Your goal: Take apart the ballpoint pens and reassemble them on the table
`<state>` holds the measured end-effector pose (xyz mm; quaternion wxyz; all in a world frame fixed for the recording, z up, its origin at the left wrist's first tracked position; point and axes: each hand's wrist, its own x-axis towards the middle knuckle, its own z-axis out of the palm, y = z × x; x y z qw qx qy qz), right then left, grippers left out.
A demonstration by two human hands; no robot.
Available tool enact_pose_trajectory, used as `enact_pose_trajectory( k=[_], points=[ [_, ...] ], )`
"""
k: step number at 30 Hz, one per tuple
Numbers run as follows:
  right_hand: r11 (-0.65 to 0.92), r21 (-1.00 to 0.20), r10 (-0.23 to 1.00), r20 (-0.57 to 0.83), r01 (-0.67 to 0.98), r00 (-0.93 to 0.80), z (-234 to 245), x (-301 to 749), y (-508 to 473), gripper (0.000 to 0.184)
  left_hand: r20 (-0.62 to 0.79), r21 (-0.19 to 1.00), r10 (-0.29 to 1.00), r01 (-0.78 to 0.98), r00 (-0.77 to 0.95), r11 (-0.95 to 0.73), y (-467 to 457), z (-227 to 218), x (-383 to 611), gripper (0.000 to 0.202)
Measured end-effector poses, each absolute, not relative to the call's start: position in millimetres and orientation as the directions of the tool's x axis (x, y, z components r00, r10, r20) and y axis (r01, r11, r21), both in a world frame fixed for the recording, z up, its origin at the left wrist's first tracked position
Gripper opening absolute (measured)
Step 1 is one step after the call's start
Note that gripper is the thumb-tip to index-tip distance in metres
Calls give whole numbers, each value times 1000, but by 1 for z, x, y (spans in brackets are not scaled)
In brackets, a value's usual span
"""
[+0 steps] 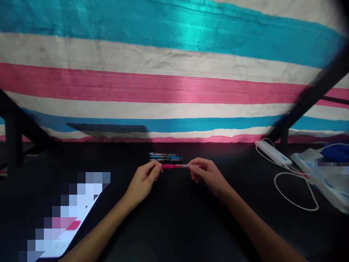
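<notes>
A pink pen [170, 166] is held level between my two hands above the dark table. My left hand [144, 178] pinches its solid pink end between thumb and fingers. At the paler, see-through end, my right hand [205, 171] is closed in a pinch, and a thin tip shows past the fingertips. Whether that paler length is a separate refill or part of the barrel, I cannot tell. Just beyond my hands, several pens [165, 157] with blue, clear and dark parts lie side by side on the table.
On the left lies a lit screen [61, 240], partly blurred out. To the right are a white power bank [274, 153], a looped white cable [296, 209] and a white power strip [327, 189]. A striped sheet [174, 87] hangs behind the black table [174, 222], with dark frame bars at both sides.
</notes>
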<state>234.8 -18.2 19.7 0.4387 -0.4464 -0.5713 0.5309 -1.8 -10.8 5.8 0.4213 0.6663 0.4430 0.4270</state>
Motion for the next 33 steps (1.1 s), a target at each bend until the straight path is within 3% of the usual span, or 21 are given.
enact_pose_trajectory(
  k=[4, 8, 11, 13, 18, 23, 26, 30, 33],
  points=[
    [25, -999, 977, 29, -22, -209, 20, 234, -19, 23, 193, 940, 952, 234, 238, -249, -11, 7, -2, 32],
    [-33, -999, 975, -40, 35, -218, 18, 231, -19, 25, 190, 937, 951, 243, 244, -250, -11, 7, -1, 33],
    [30, -1000, 976, 27, 9, -215, 17, 230, -19, 20, 178, 939, 955, 249, 238, -237, -11, 6, -1, 33],
    [38, -999, 979, 44, -36, -201, 17, 230, -19, 30, 175, 941, 958, 247, 228, -230, -10, 4, -2, 32],
    [-67, -998, 975, -65, -2, -215, 19, 228, -20, 26, 183, 937, 957, 254, 226, -239, -8, 2, -3, 31],
    [7, -1000, 981, 11, -20, -192, 21, 226, -21, 21, 174, 933, 958, 273, 229, -235, -8, 2, -2, 31],
    [5, -998, 984, 16, -60, -175, 19, 228, -20, 33, 177, 928, 957, 286, 230, -240, -9, 3, -1, 31],
    [-64, -998, 977, -62, -2, -204, 17, 229, -19, 25, 187, 923, 955, 292, 230, -251, -9, 4, 0, 32],
    [-15, -999, 976, -7, -34, -219, 18, 229, -20, 20, 186, 924, 956, 291, 227, -249, -10, 5, 0, 32]
  ],
)
